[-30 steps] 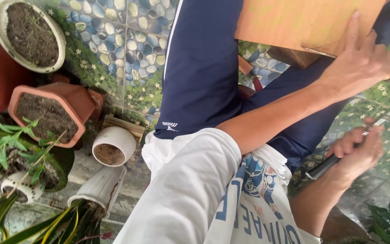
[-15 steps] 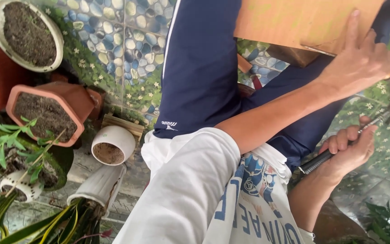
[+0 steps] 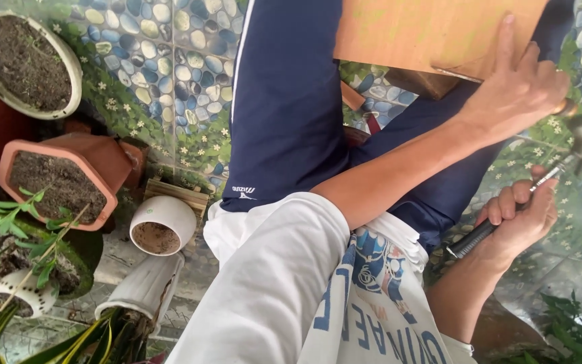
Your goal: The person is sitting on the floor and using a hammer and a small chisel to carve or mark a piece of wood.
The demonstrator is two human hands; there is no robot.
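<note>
Two bare hands work a flat light-brown wooden board (image 3: 432,34) resting over the lap. One hand (image 3: 513,91) presses flat on its edge; the other hand (image 3: 520,216), fist closed round a black-handled metal hammer (image 3: 540,182), has lifted the head higher than a moment ago. Soil-filled terracotta pots (image 3: 62,178) crowd the pebble-patterned floor (image 3: 163,61) nearby.

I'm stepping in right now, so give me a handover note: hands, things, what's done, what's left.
Left hand: on the edge of the board, index finger flat on it; grip underneath is hidden.
Right hand: closed on the hammer, whose blurred head is in the air beside the board.
Done: cannot tell; no nail shows in the board.
Left: likely the strike, as the hammer touches nothing yet.
</note>
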